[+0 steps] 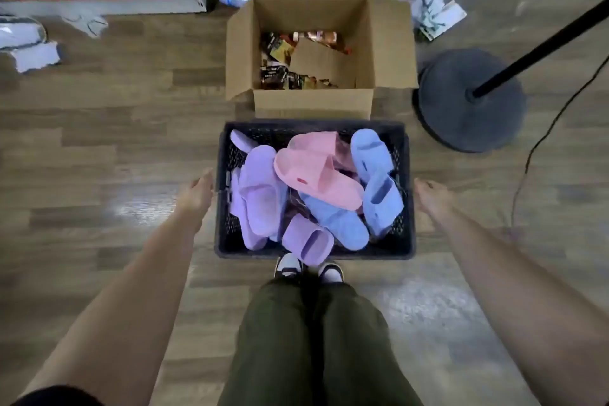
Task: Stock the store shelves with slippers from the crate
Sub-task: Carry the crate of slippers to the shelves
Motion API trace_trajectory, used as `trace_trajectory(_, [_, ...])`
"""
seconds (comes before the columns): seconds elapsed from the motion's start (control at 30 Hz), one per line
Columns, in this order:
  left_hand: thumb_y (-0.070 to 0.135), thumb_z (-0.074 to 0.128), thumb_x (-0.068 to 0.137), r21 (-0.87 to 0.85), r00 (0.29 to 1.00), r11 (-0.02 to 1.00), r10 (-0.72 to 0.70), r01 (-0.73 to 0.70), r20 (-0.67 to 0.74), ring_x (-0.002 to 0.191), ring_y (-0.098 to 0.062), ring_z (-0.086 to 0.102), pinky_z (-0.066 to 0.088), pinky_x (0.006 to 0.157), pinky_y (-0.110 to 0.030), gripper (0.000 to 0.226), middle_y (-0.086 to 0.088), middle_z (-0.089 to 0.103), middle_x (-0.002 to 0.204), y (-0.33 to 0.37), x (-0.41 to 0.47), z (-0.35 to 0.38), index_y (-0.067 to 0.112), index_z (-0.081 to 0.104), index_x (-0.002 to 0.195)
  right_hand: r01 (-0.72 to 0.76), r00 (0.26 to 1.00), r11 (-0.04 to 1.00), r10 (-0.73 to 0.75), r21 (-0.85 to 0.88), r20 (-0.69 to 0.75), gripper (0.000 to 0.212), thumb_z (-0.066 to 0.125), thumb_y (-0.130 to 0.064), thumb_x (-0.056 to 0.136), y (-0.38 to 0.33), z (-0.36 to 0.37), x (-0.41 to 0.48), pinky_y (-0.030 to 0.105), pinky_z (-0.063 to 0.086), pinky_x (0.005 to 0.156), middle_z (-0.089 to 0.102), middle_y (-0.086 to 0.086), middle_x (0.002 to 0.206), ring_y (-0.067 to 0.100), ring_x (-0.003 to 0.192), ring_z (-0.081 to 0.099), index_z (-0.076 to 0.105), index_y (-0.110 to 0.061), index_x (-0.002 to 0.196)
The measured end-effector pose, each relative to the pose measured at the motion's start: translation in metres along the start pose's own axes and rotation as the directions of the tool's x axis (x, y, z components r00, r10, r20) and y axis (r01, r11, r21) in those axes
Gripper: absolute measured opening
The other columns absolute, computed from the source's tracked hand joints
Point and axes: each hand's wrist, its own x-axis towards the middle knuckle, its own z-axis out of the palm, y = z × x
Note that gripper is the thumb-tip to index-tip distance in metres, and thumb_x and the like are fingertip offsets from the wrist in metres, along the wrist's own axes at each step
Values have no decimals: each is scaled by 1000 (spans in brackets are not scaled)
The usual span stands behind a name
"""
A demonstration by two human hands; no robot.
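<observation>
Both hands flank a black perforated plastic crate point(313, 125) that stands on the grey wood-pattern floor point(115, 158), directly in front of the person's black-and-white shoes point(290, 265).

1. Left hand point(197, 189): fingers extended and relaxed, holding nothing, positioned at the left wall of the crate. Motion blur hides whether the fingertips touch the wall.
2. Right hand point(428, 196): fingers loosely bent, enclosing nothing, positioned just beside the right wall of the crate. Contact cannot be confirmed.

Crate contents: a loose pile of foam slide slippers.
- Lilac slippers point(258, 201) occupy the left side and the near edge.
- Pink slippers point(316, 175) lie on top at the centre.
- Pale blue slippers point(369, 148) occupy the right side and the near centre.

Surroundings: an open brown cardboard box point(313, 102) of small dark packets stands touching the far side of the crate. A round black stand base point(468, 109) with a slanting pole sits to the far right, and a black cable point(527, 168) runs along the floor near it.
</observation>
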Motion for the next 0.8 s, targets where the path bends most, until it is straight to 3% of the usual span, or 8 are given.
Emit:
trace_trajectory(0.07, [50, 39, 96, 98, 998, 995, 28, -22, -64, 121, -32, 49, 37, 100, -41, 56, -14, 52, 132, -6, 25, 12, 9, 50, 132, -12, 1000, 1000, 12, -18, -16, 48, 40, -44, 94, -1, 14, 23, 42, 39, 103, 55, 17, 133, 36, 120, 51, 60, -13, 124])
trace_trajectory(0.2, [48, 33, 99, 146, 997, 989, 41, -31, -67, 130, -32, 42, 32, 105, -41, 54, -13, 44, 143, -21, 70, 28, 13, 43, 139, -27, 998, 999, 28, 24, -50, 50, 36, -45, 99, 5, 38, 69, 42, 35, 106, 51, 16, 138, 36, 125, 47, 51, -12, 133])
trace_trajectory(0.3, [53, 34, 97, 10, 999, 999, -42, 42, -8, 98, -26, 60, 49, 83, -38, 53, -12, 60, 122, -28, 99, 30, 10, 54, 121, -72, 995, 996, 76, 45, -70, 54, 38, -50, 97, 2, 47, 89, 45, 38, 104, 53, 17, 135, 39, 122, 49, 52, -12, 132])
trace_trajectory(0.4, [48, 32, 99, -51, 995, 996, -65, 68, 70, 76, -20, 59, 48, 62, -31, 43, -2, 60, 88, -31, 114, 33, 14, 58, 99, -110, 990, 983, 122, 148, -75, 55, 47, -55, 88, 5, 48, 103, 48, 45, 98, 60, 15, 124, 38, 109, 57, 59, -14, 123])
trace_trajectory(0.53, [51, 38, 97, -119, 985, 985, -108, 124, 131, 72, -17, 55, 47, 64, -32, 35, 3, 56, 81, -31, 124, 37, 23, 56, 84, -237, 971, 926, 230, 292, 59, 64, 57, -65, 76, 3, 49, 113, 43, 48, 91, 62, 5, 116, 28, 97, 61, 58, -19, 121])
trace_trajectory(0.7, [61, 39, 92, -111, 956, 973, -171, 202, 240, 72, -19, 56, 48, 66, -35, 44, 0, 58, 81, -33, 140, 38, 22, 56, 83, -317, 944, 892, 263, 322, 199, 79, 62, -76, 61, 10, 46, 131, 44, 44, 101, 64, -1, 120, 26, 113, 59, 61, -27, 123])
trace_trajectory(0.8, [69, 38, 87, -93, 916, 967, -193, 239, 351, 76, -22, 57, 49, 72, -37, 57, -3, 62, 86, -39, 153, 35, 17, 62, 87, -325, 923, 872, 208, 367, 323, 57, 55, -67, 81, 7, 43, 123, 36, 52, 81, 72, 0, 100, 21, 95, 67, 68, -21, 112])
